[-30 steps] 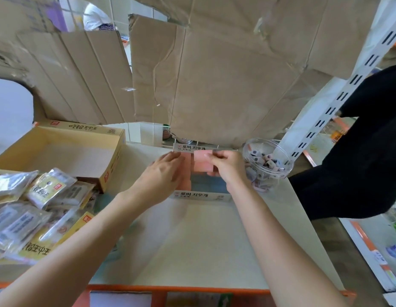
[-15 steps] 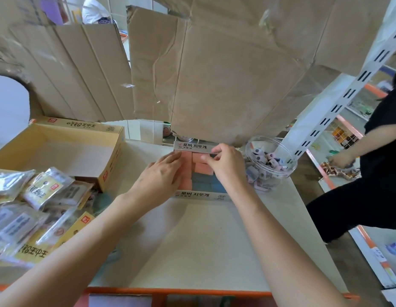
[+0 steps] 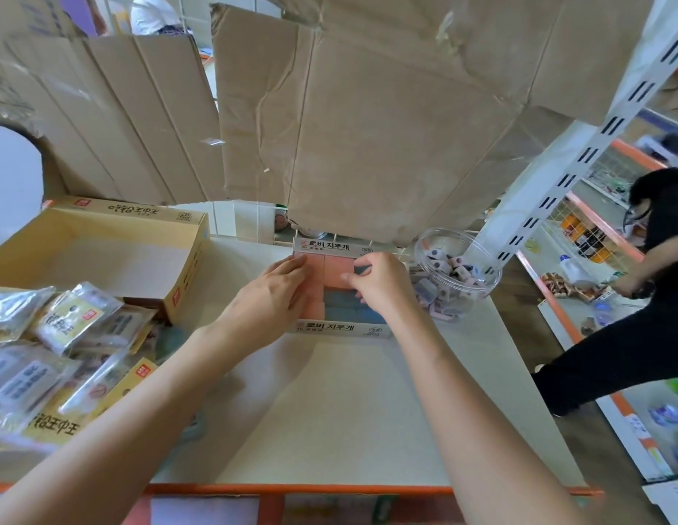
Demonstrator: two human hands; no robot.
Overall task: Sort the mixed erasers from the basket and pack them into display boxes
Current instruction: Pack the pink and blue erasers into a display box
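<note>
A white display box [image 3: 341,327] with printed lettering stands at the far middle of the table. Pink erasers [image 3: 335,272] fill its far part and blue erasers [image 3: 345,308] lie in its near right part. My left hand [image 3: 269,297] lies flat over the pink erasers on the box's left side and hides them. My right hand [image 3: 379,286] pinches the right edge of a pink eraser that sits low in the box, level with its neighbours.
A clear round tub [image 3: 456,274] of small erasers stands right of the box. An empty yellow box [image 3: 102,255] and a pile of wrapped packets [image 3: 57,335] are on the left. Cardboard sheets [image 3: 367,126] hang behind. A person in black [image 3: 651,297] bends at the right.
My right hand has lowered the pink eraser from above the box down among the others. My left hand stayed on the erasers. The person at the right moved away and bent down.
</note>
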